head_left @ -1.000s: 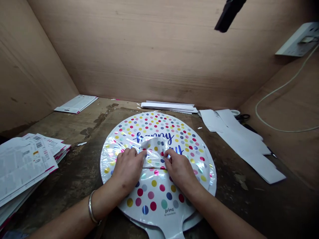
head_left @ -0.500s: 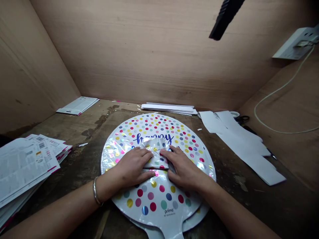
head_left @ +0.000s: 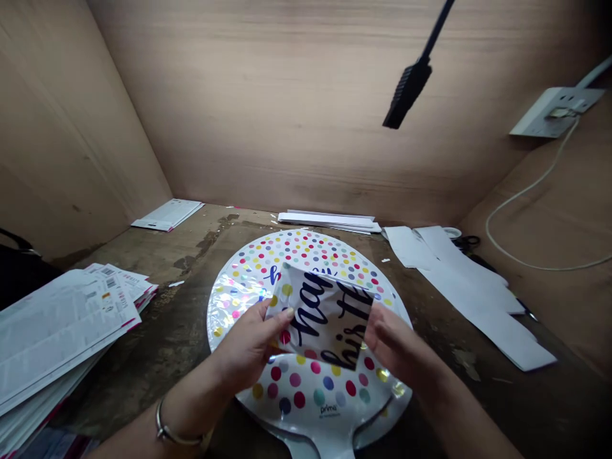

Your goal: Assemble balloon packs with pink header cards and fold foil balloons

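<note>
Between my two hands is a folded foil balloon [head_left: 325, 319], white with dots and dark blue lettering, tilted above the stack below. My left hand [head_left: 253, 344] pinches its left edge, thumb on top. My right hand [head_left: 392, 338] grips its right edge, the fingers partly hidden behind it. Underneath lie flat round foil balloons [head_left: 306, 252], white with coloured dots, stacked with their necks pointing towards me. The folded piece covers much of the top one's blue lettering.
Printed cards [head_left: 62, 319] are piled at the left, with more cards [head_left: 167, 213] at the back left. White paper strips [head_left: 329, 220] lie along the back wall. At right are larger white sheets [head_left: 473, 299], scissors [head_left: 466, 242] and a power socket [head_left: 554, 111] with a cable.
Both hands have lifted the folded balloon off the stack and turned it, so its blue lettering now shows. The camera view has shifted slightly.
</note>
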A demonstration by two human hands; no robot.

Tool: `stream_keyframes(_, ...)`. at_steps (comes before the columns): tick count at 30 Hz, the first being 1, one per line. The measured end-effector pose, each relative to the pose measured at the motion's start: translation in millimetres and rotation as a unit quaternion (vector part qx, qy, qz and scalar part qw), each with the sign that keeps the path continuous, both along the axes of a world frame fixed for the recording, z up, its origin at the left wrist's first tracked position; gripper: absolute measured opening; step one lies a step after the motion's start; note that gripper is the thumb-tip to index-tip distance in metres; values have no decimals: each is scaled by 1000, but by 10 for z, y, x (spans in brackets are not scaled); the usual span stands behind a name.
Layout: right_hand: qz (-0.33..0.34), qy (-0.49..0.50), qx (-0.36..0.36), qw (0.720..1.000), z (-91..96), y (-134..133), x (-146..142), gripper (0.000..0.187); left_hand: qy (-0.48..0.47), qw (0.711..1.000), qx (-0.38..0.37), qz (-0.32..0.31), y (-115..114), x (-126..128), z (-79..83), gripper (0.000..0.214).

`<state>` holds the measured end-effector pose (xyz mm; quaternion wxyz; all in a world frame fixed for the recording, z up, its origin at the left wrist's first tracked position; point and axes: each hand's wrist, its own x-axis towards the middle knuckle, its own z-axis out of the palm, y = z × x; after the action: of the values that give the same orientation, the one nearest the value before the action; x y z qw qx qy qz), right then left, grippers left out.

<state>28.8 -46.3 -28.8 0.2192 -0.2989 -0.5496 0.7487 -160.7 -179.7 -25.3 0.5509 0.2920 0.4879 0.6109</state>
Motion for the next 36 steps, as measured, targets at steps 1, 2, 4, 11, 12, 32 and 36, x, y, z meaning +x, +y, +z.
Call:
stream_keyframes(1, 53, 32, -73, 995, -20, -63, 25, 81, -80, 997, 0, -2, -53, 69, 12, 34)
stream_keyframes(2, 96, 46, -114, 988, -48, -132, 31, 79, -129, 992, -2, 1, -96, 134, 11, 35)
stream_keyframes(4, 127, 57, -145, 980, -96, -261, -1, 75, -162, 986, -15, 20, -155, 243, -13, 37)
stream_keyframes(11, 17, 29, -199, 979, 35, -450, -310, 43, -63, 993, -59, 78, -289, 175, -83, 41)
stream_keyframes(12, -2, 39, -212, 976, 53, -463, -336, 43, -44, 993, -57, 95, -331, 112, -78, 41)
stream_keyframes(32, -132, 49, -237, 961, 115, -773, -399, 62, 159, 966, 6, 203, -745, 25, -158, 19)
stream_keyframes(36, -140, 50, -228, 962, 50, -785, -412, 65, 123, 965, -56, 223, -728, -5, -142, 20)
